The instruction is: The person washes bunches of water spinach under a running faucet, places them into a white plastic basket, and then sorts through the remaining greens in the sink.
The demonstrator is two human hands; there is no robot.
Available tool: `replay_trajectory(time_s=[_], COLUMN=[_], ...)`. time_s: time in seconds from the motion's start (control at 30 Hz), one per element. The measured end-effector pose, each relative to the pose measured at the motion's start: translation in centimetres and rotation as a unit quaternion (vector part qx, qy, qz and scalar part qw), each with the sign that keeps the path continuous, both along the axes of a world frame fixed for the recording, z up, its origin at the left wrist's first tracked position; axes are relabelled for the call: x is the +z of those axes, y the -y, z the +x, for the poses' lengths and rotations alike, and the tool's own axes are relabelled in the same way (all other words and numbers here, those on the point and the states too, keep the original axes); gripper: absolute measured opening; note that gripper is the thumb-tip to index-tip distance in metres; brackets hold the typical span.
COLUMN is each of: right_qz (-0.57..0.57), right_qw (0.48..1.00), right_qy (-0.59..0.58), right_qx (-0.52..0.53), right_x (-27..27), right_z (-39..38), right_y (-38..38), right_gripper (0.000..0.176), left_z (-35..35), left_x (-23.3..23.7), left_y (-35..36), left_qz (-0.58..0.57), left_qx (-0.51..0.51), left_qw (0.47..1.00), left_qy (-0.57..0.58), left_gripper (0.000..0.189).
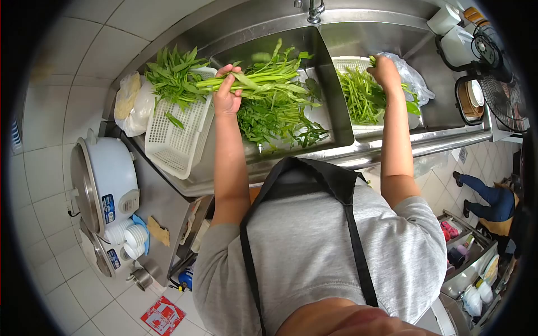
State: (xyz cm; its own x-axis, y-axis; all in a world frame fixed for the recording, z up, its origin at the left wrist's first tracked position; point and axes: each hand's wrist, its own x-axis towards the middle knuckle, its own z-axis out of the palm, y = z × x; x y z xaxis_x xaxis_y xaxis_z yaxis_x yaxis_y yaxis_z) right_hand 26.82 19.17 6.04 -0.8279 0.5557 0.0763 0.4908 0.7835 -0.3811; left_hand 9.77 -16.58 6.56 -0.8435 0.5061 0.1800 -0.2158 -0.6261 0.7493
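Observation:
My left hand (227,92) is closed round a bunch of long-stemmed leafy greens (263,79) that looks like water spinach. The bunch is above the left sink basin, its stems pointing right. More loose greens (280,120) lie in that basin below it. To the left, a white perforated basket (174,140) has leafy tops (176,75) at its far end. In the right basin, my right hand (385,73) has its fingers curled over some green stems, whose ends show beside the fingertips. Under it, cut stems (358,98) fill a second white basket (343,63).
A clear plastic bag (417,78) lies right of my right hand. The tap (315,11) stands behind the basins, and a metal divider (336,84) separates them. Filled bags (134,103) and a rice cooker (106,179) are left. A fan (501,95) stands right; another person (493,201) is beyond.

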Motion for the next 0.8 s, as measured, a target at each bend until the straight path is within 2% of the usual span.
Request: replay_trajectory(time_s=[0.1, 0.17, 0.23, 0.3, 0.37, 0.43, 0.53, 0.57, 0.63, 0.7, 0.8], right_qz=[-0.069, -0.17, -0.248, -0.184, -0.165, -0.134, -0.325, -0.325, -0.396, -0.409, -0.413], right_qw=[0.997, 0.973, 0.924, 0.914, 0.902, 0.898, 0.795, 0.794, 0.789, 0.774, 0.786], right_qy=[-0.003, -0.024, -0.093, -0.065, -0.037, -0.041, 0.031, 0.031, 0.177, 0.171, 0.133], right_qx=[0.039, 0.153, 0.277, 0.355, 0.396, 0.417, 0.511, 0.513, 0.436, 0.452, 0.44], right_x=[0.9, 3.3, 4.4, 4.8, 4.4, 3.0, 1.5, 1.1, 3.1, 2.2, 1.3], right_z=[-1.4, -1.9, -2.9, -4.6, -6.6, -8.6, -10.3, -10.5, -10.0, -10.2, -10.2], right_y=[1.7, 4.1, 6.5, 8.4, 9.9, 10.9, 11.8, 11.7, 12.1, 12.1, 12.8], right_gripper=[0.025, 0.024, 0.019, 0.017, 0.024, 0.023, 0.021, 0.021, 0.02, 0.02, 0.022], left_z=[-0.1, -0.4, -0.4, -0.6, -0.4, -0.5, -0.4, -0.5, -0.8, -1.2, -1.7], left_x=[-0.3, -0.1, 0.3, 0.4, 1.0, 1.3, 2.1, 2.2, 2.0, 1.3, 0.2], left_y=[0.4, 0.2, -0.1, 0.1, -0.2, -0.3, -0.3, -0.1, 0.2, 0.5, 0.7], left_qz=[0.021, 0.064, 0.072, 0.096, 0.093, 0.082, 0.047, 0.046, 0.036, 0.035, 0.082], left_qx=[-0.03, -0.097, -0.121, -0.182, -0.189, -0.238, -0.253, -0.251, -0.278, -0.269, -0.279], left_qw=[0.999, 0.992, 0.989, 0.974, 0.974, 0.962, 0.96, 0.96, 0.956, 0.958, 0.954], left_qy=[-0.002, -0.041, -0.049, -0.09, -0.085, -0.104, -0.112, -0.113, -0.091, -0.096, -0.069], left_gripper=[0.018, 0.018, 0.017, 0.017, 0.016, 0.015, 0.014, 0.014, 0.014, 0.014, 0.014])
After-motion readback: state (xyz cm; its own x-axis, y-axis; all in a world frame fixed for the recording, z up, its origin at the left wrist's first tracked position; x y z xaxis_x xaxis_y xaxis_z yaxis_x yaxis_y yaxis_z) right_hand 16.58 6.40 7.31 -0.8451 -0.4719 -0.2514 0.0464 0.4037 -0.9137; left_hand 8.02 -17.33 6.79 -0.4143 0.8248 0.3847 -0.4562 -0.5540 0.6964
